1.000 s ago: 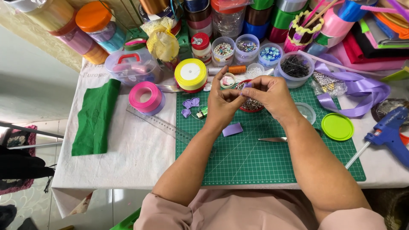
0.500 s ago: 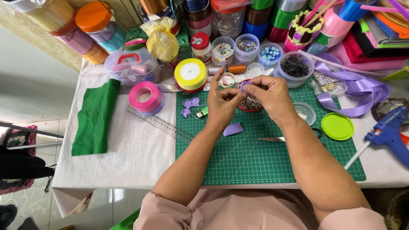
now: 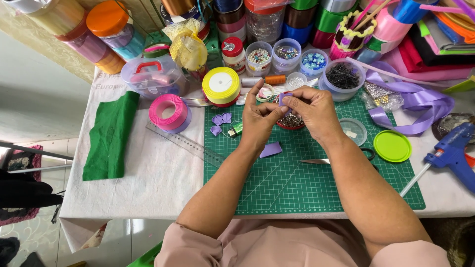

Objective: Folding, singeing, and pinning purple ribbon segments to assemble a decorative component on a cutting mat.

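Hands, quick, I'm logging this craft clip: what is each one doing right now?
Left hand: closed, pinching the small purple ribbon piece over the green cutting mat.
Right hand: closed, fingertips pinching the same purple piece.

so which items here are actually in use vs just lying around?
In use:
left hand and right hand, pinching a small purple ribbon piece
finished purple petals
cut purple square
green cutting mat

Lying about:
pink ribbon roll
green felt
clear ruler
blue glue gun
green lid
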